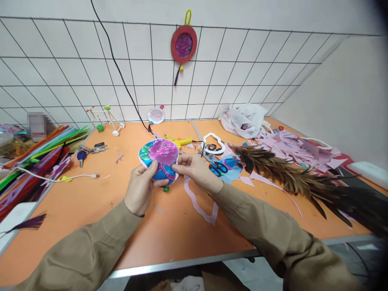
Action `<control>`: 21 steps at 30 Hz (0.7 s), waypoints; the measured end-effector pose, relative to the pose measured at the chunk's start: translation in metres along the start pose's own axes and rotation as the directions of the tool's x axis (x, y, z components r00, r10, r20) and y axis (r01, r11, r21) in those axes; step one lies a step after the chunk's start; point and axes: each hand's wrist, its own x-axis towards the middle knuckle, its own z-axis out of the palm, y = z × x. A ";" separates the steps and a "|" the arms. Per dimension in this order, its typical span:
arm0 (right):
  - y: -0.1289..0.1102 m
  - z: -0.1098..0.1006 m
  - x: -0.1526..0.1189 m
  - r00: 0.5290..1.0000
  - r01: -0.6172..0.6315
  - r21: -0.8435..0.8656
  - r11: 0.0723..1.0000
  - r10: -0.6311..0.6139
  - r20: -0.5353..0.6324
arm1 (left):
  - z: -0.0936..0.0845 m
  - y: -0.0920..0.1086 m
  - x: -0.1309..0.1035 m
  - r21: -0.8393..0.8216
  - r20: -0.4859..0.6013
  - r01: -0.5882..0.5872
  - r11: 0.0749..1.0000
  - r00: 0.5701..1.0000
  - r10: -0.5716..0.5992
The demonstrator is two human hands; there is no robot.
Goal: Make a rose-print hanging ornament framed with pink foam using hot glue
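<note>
Between my two hands is a rounded, floral-patterned piece (pixel 160 155) with a pink peony on blue and a pale edge. My left hand (pixel 141 186) grips its lower left side, thumb on the front. At its right edge, the thumb and fingers of my right hand (pixel 197 169) pinch the rim. A small green bead (pixel 165 188) shows just under the piece. Behind it lies a yellow glue gun (pixel 183 142). Scissors with black handles (pixel 218 167) rest to the right of my right hand, by a blue fabric scrap (pixel 232 171).
A pink paper outline (pixel 201 206) lies below my right wrist. Brown feathers (pixel 279 169) and pink scraps (pixel 297 147) cover the right side. Keys (pixel 97 148), a white cable (pixel 60 178) and coloured pipe cleaners (pixel 45 149) are leftward. A red round ornament (pixel 174 44) hangs on the tiled wall.
</note>
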 end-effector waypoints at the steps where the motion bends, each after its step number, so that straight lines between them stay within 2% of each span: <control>1: 0.002 -0.001 0.000 1.000 -0.002 0.001 1.000 0.002 -0.001 | 0.000 0.000 0.000 -0.004 -0.001 0.001 1.000 1.000 -0.001; 7: 0.012 -0.005 0.002 0.997 0.058 -0.001 0.998 -0.058 0.048 | 0.001 -0.002 -0.001 -0.039 -0.011 -0.002 0.999 1.000 0.002; 15: 0.000 -0.006 -0.005 0.997 -0.004 -0.034 0.999 0.007 0.077 | 0.000 -0.003 0.000 -0.026 -0.023 0.003 1.000 1.000 -0.003; 21: 0.002 -0.003 -0.005 0.998 -0.048 -0.033 0.998 0.049 0.048 | -0.001 -0.005 0.001 -0.037 -0.034 0.008 0.999 0.999 -0.010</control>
